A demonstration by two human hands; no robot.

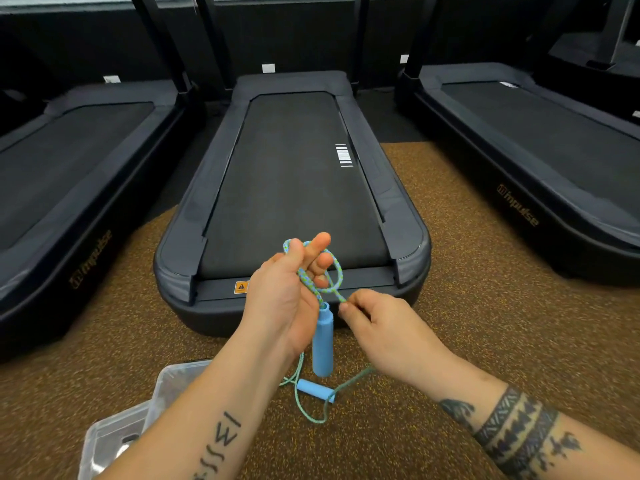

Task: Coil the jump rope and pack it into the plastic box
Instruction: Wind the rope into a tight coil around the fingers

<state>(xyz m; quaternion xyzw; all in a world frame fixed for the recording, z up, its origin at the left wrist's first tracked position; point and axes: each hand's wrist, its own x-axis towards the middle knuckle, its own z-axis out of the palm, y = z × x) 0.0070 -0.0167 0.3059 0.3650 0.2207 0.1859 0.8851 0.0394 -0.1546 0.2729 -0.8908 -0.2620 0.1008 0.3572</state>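
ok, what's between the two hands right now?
Head view: a blue handle hangs between the left hand and right hand; above it a rope loop spans from one to the other.

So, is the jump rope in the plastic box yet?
Out. Left hand holds the jump rope looped, right hand pinches it; one handle lies on the carpet.

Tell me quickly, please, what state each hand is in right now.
Left hand: holds the jump rope, looped round its fingers, thumb pinning it.
Right hand: pinches the rope between thumb and fingertips.
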